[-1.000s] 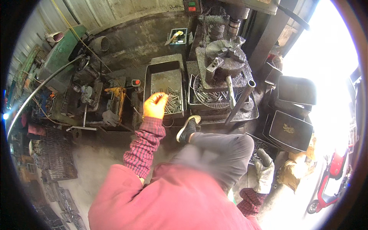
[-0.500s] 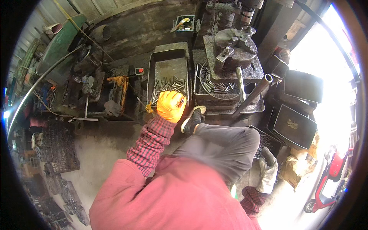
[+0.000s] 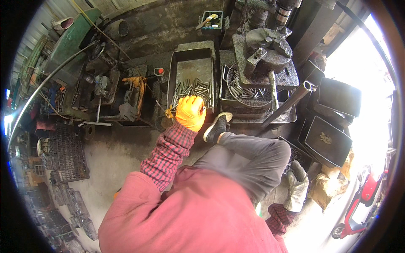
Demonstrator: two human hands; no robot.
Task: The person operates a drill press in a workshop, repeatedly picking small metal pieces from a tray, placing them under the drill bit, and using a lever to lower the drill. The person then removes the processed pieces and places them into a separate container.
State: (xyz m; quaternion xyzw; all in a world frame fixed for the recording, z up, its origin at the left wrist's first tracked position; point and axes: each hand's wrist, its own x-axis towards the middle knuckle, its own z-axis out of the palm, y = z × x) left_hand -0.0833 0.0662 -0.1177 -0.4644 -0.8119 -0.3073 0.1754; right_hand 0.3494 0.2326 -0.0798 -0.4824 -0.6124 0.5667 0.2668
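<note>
My left hand [image 3: 190, 114], in an orange glove, is closed in a fist over the near edge of a metal tray [image 3: 172, 80]. The round end of a metal pin [image 3: 203, 110] shows at the thumb side of the fist; the rest is hidden in the glove. Several loose metal pins [image 3: 194, 89] lie in the tray just beyond. Low on the right hangs my right hand [image 3: 297, 189] in a grey-white glove, fingers loosely extended, with nothing visible in it. It is beside a dark bin of small metal pieces [image 3: 296, 157].
Right of the tray stands an oily drilling machine with a round chuck fixture [image 3: 270, 48] and a wire basket of pins [image 3: 247, 90]. A long pipe [image 3: 289, 103] slants out from it. Black bins [image 3: 327, 141] stack at right. A brush [image 3: 206, 21] lies on a small box.
The view has shifted slightly, so the tray and machine appear farther right. My left fist stays closed at the tray's near edge; my right hand remains low by the bin.
</note>
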